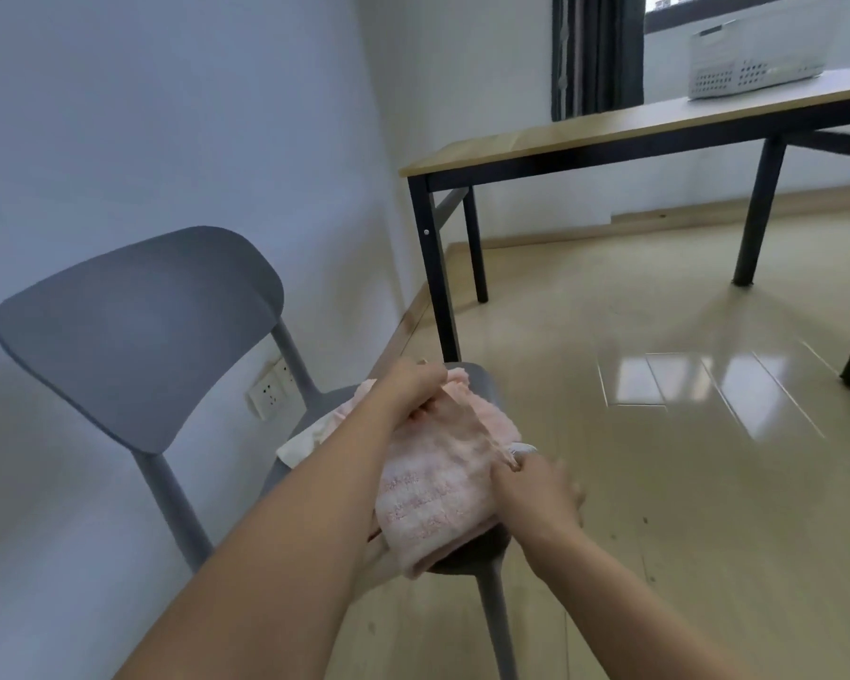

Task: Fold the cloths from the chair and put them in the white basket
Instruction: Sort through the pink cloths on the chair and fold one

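A pink cloth [438, 488] is being pinched at two points over the seat of a grey chair [138, 336]: its far edge is being gripped by the left hand [413, 385], fingers closed on a bunched fold, while a near corner is being held between the closed fingertips of the right hand [536, 488]. Between the two grips the fabric is being pulled into a raised ridge, and the rest is hanging down over the seat's front edge, a band of stitched pattern showing. Beneath the left forearm a second, paler cloth [305, 441] is lying on the seat, partly covered.

The fold, by the look of it, is being started rather than finished. For a clean result, the pinched corners are best being kept taut and brought together edge to edge, so that the slack below is being drawn up evenly and not dragged across the paler cloth.

Well apart from the hands, a white basket [756, 61] is standing on the wooden table [560, 135] by the window, its open top not visible from this angle. Whether anything is lying inside cannot be told.
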A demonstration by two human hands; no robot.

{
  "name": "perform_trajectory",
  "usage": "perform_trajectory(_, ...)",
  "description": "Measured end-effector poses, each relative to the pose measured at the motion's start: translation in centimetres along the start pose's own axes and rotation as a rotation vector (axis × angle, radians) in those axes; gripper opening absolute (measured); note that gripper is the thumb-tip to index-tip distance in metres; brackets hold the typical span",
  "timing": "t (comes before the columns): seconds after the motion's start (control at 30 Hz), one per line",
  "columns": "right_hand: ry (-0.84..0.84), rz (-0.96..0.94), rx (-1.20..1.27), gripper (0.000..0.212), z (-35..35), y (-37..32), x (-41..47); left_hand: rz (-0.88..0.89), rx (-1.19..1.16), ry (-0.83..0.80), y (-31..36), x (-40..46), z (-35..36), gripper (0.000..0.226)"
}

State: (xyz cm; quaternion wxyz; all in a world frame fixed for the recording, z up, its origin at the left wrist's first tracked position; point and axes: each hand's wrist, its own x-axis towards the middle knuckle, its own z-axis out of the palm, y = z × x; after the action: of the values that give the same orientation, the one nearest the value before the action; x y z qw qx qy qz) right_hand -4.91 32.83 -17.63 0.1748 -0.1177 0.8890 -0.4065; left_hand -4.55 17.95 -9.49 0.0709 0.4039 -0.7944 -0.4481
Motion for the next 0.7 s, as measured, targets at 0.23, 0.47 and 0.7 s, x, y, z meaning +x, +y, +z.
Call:
perform_trajectory(0.23, -0.153, 0.001, 0.222, 0.008, -0.3, 1.8, 2.0, 0.034, 0.526, 0.034, -2.1, 3.8, 1.1, 0.027)
perform_trajectory(0.47, -0.155, -0.048, 0.397, 0.014, -0.6, 1.7, 2.0, 0.203, 0.750, 0.029, -2.6, 5.5, 1.7, 0.024)
perform_trajectory(0.7, -0.121, 0.067, 0.611, 0.013, -1.7, 1.1, 2.9, 0.300, 0.758, 0.099, -2.9, 4.3, -0.5, 0.030)
